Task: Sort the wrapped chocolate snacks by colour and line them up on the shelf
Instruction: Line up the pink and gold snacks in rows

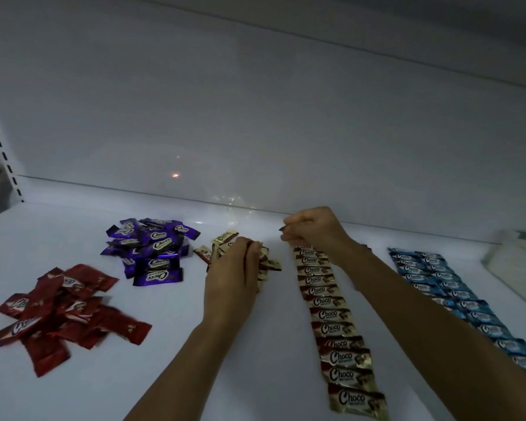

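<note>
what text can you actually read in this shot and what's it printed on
"Choco": on each wrapper of the cream row; the small line beneath it is too small to read.
"Choco": on several wrappers in the purple pile, some upside down.
Red pile: a logo shows, too blurred to read whole.
Blue rows: logo too blurred to read.
Cream pile: partly hidden, unreadable.

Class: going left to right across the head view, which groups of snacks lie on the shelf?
Red pile → purple pile → loose gold pile → gold row → blue rows.
</note>
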### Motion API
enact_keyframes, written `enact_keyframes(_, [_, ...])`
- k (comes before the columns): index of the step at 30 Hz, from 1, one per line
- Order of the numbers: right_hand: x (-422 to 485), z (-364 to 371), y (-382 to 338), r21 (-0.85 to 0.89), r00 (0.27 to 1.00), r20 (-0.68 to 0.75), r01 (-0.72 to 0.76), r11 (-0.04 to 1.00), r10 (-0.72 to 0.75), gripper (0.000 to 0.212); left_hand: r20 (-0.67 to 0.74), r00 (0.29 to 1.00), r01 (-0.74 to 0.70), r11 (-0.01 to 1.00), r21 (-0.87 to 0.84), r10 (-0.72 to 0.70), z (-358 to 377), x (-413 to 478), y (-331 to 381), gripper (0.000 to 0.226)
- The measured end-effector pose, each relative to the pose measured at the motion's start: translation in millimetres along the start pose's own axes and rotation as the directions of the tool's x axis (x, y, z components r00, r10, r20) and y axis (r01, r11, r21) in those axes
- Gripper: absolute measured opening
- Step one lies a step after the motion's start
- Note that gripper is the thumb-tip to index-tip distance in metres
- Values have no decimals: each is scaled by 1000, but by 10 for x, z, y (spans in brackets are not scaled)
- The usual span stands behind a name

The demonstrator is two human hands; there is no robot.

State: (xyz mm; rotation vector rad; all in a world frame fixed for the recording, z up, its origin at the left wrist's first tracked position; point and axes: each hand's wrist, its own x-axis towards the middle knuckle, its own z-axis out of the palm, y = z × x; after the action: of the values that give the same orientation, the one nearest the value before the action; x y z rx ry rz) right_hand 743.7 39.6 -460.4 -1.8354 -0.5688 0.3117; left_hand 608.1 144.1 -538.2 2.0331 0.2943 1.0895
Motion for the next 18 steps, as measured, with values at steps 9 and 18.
enact_keyframes(9, [391, 501, 302, -680, 981, 40, 166, 714, -191, 18, -9, 1000, 8, 1000, 19, -8, 10, 9, -48, 36])
enact_keyframes(18, [91, 188, 510, -782, 912, 312, 406, 474, -266, 34, 6, 1000, 18, 999, 29, -18, 16, 14, -66, 43])
